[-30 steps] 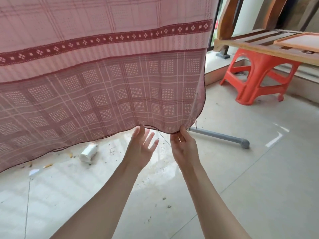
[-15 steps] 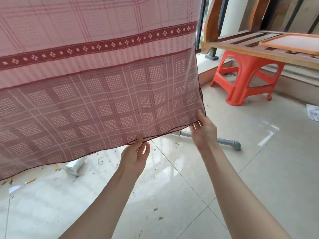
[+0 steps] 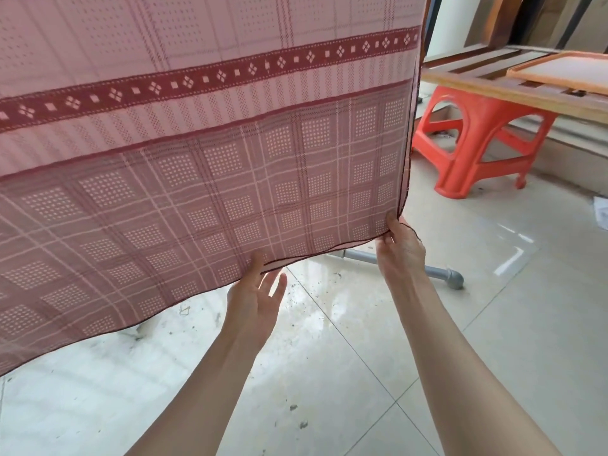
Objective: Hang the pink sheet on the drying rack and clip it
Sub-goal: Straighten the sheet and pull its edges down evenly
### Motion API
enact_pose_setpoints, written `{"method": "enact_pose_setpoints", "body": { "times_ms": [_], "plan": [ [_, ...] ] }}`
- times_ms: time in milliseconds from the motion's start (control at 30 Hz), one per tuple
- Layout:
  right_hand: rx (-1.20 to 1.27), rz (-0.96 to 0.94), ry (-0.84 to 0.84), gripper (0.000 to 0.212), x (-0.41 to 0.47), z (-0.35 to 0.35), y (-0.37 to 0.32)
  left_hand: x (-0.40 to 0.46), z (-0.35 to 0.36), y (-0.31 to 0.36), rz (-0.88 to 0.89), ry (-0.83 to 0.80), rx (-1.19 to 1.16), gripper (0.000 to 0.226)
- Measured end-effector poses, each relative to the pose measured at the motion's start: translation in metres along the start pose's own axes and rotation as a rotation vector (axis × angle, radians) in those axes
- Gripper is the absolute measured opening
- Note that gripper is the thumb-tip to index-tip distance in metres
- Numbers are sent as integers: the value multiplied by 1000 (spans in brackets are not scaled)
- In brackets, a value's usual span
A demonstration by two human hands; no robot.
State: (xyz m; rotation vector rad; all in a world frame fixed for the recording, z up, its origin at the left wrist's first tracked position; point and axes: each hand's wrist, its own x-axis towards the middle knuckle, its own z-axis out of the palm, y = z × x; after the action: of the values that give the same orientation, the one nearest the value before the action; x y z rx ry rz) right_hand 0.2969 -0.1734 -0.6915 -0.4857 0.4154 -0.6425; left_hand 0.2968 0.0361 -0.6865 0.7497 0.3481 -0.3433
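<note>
The pink sheet point(image 3: 204, 153), checked with a dark red band, hangs in front of me and fills the upper left. My right hand point(image 3: 399, 251) pinches its lower right corner, thumb on the front, with the edge draped over the hand. My left hand point(image 3: 255, 301) holds the bottom hem a little to the left, thumb on the front of the cloth and two fingers stretched out below the hem. The hem is pulled fairly flat between both hands. Of the drying rack only a grey foot tube point(image 3: 441, 274) shows on the floor behind my right hand. No clips are in view.
A red plastic stool point(image 3: 473, 149) stands to the right under a wooden slatted frame point(image 3: 513, 93). A sheet of paper point(image 3: 602, 217) lies at the right edge. The pale tiled floor point(image 3: 329, 373) carries scattered dirt specks.
My right hand slid right along the hem to the corner. My left hand, earlier open below the sheet, took the hem. The lower edge is now spread wider.
</note>
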Motion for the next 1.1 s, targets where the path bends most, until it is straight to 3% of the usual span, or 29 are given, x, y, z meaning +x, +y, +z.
{"method": "enact_pose_setpoints", "body": {
  "times_ms": [267,433,500,600,700,767,833,933,1100],
  "plan": [
    [-121,87,32,14,28,-2,2,18,7,0,80,214,115,12],
    [-349,145,88,13,30,3,1,24,12,12,46,226,236,6],
    [-481,166,141,23,24,7,-3,21,11,23,-15,202,281,1],
    [-738,189,215,33,0,19,-18,3,1,41,-195,101,484,17],
    [-1041,221,253,39,-39,35,-38,-28,-4,59,-354,-36,881,18],
    [-1215,247,230,49,-68,53,-55,-50,2,77,-263,-229,1365,26],
    [-1351,269,187,57,-96,83,-78,-73,22,103,-40,-448,1773,45],
    [-1470,282,99,62,-134,147,-123,-112,81,157,130,-639,1962,58],
    [-1644,135,-53,66,-178,288,-219,-175,214,253,373,-770,2016,59]
  ]
}}
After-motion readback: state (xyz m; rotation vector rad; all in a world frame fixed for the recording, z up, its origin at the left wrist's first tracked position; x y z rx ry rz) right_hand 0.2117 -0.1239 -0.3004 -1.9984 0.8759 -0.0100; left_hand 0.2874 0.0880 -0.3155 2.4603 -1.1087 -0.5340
